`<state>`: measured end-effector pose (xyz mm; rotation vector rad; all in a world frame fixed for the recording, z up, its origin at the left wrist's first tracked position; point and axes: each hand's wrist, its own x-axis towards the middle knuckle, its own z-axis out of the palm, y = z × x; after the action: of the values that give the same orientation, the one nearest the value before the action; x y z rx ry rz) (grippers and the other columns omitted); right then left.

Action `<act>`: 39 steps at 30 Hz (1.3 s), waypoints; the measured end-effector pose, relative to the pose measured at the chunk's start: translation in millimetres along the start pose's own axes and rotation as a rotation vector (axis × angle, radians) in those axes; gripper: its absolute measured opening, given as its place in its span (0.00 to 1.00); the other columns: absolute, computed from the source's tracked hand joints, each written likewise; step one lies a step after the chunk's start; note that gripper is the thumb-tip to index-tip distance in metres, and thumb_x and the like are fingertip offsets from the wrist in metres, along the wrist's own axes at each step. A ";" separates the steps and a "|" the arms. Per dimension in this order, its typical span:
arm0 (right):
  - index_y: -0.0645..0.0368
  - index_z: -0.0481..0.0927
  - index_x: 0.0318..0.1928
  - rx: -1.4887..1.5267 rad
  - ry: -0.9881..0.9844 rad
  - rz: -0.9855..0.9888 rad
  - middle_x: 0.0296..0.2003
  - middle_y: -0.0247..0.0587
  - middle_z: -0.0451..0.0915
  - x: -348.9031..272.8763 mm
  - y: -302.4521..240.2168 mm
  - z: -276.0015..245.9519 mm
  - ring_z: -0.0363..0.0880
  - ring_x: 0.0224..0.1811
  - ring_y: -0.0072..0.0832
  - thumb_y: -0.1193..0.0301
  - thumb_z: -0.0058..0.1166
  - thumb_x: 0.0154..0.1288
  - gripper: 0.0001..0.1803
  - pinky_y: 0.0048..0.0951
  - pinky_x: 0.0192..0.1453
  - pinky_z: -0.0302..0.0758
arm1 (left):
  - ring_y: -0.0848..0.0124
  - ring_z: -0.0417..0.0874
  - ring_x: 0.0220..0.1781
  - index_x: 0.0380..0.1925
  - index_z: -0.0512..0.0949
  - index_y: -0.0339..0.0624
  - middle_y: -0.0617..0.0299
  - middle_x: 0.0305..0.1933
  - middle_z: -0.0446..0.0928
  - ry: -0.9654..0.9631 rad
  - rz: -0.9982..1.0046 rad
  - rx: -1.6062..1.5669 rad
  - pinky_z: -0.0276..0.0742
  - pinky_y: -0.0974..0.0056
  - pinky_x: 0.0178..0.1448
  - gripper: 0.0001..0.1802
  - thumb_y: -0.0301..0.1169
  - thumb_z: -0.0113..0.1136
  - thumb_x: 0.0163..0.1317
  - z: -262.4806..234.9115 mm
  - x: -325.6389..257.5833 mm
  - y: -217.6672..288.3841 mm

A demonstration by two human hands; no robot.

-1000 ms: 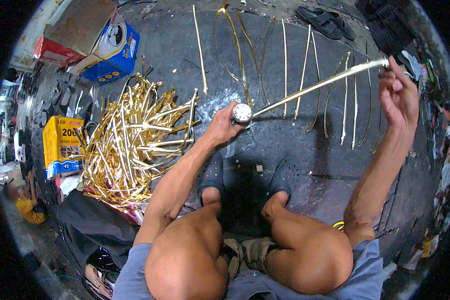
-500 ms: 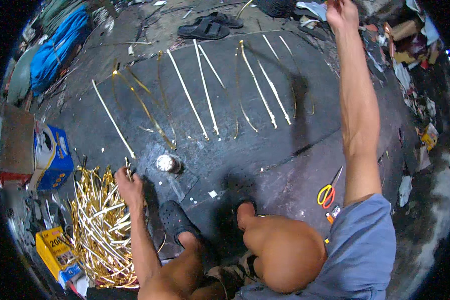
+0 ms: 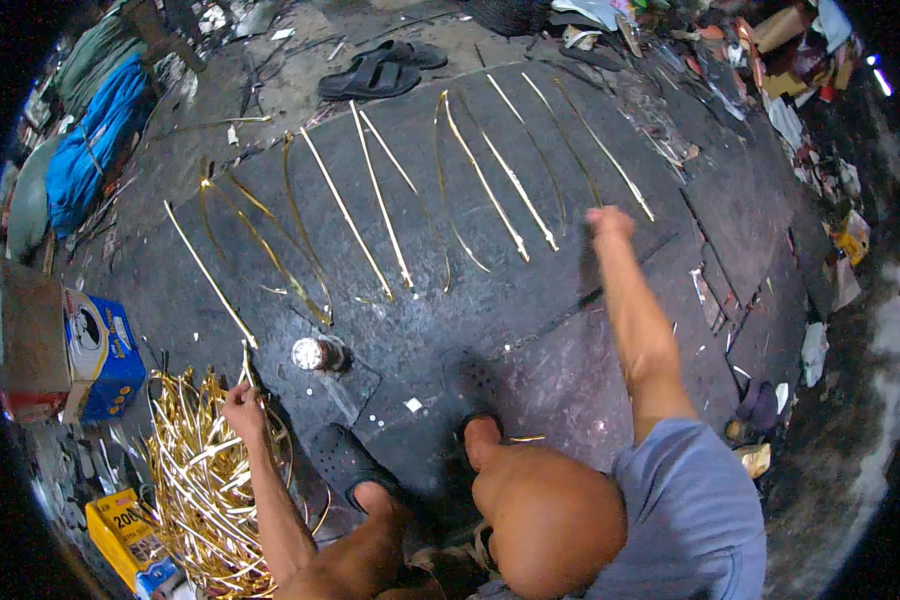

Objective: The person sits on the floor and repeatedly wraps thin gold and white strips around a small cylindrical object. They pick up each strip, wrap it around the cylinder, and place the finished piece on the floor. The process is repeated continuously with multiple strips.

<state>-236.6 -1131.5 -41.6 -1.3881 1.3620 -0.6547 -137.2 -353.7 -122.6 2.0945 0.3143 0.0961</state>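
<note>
At the upper edge of a tangled heap of gold strips (image 3: 205, 480), my left hand (image 3: 243, 410) is closed in a pinch on a thin gold strip (image 3: 246, 358) that sticks up past the fingers. My right arm reaches forward over the dark ground sheet. My right hand (image 3: 612, 228) is blurred, its fingertips beside the lower end of a dull gold strip; whether it holds anything is unclear. Several strips lie spread side by side in a row, some pale like the strip (image 3: 348, 215) near the middle, others gold. A pale strip (image 3: 610, 168) lies at the row's right end.
A round white-topped container (image 3: 320, 354) stands on the ground sheet (image 3: 420, 330) before my feet. Sandals (image 3: 385, 70) lie beyond the row. Left are a blue and white box (image 3: 100, 350), a yellow box (image 3: 125, 535) and a blue cloth bundle (image 3: 100, 140). Scraps (image 3: 790, 120) litter the right.
My right hand has come back from the far right edge toward the row's right end. A pale strip now shows there. My left hand stays at the heap. The whole view has shifted slightly.
</note>
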 end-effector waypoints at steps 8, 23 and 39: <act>0.52 0.63 0.74 -0.447 -1.263 -0.780 0.59 0.49 0.69 -387.2 46.1 168.5 0.78 0.47 0.39 0.61 0.79 0.45 0.55 0.39 0.55 0.79 | 0.72 0.86 0.30 0.46 0.85 0.33 0.60 0.33 0.84 -0.318 -0.224 -0.247 0.83 0.68 0.36 0.14 0.25 0.65 0.61 37.0 -27.8 110.2; 0.64 0.71 0.56 -0.020 -1.047 -0.578 0.46 0.43 0.83 -441.6 19.3 199.6 0.84 0.45 0.28 0.65 0.78 0.56 0.34 0.33 0.51 0.81 | 0.78 0.76 0.24 0.64 0.77 0.33 0.65 0.28 0.79 -0.596 -0.537 -0.589 0.74 0.72 0.32 0.34 0.17 0.56 0.52 37.0 -57.7 99.2; 0.62 0.71 0.59 -0.429 -0.672 -0.666 0.48 0.57 0.85 -360.0 28.6 180.7 0.86 0.52 0.50 0.55 0.78 0.50 0.42 0.45 0.56 0.80 | 0.75 0.82 0.23 0.47 0.89 0.36 0.62 0.23 0.82 -0.761 -0.107 -0.073 0.77 0.65 0.31 0.19 0.24 0.62 0.54 39.6 -51.8 113.7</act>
<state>-158.3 -735.7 -26.2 -2.1909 0.4956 -0.2492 -158.5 -455.8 -43.3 1.8805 -0.0429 -0.7245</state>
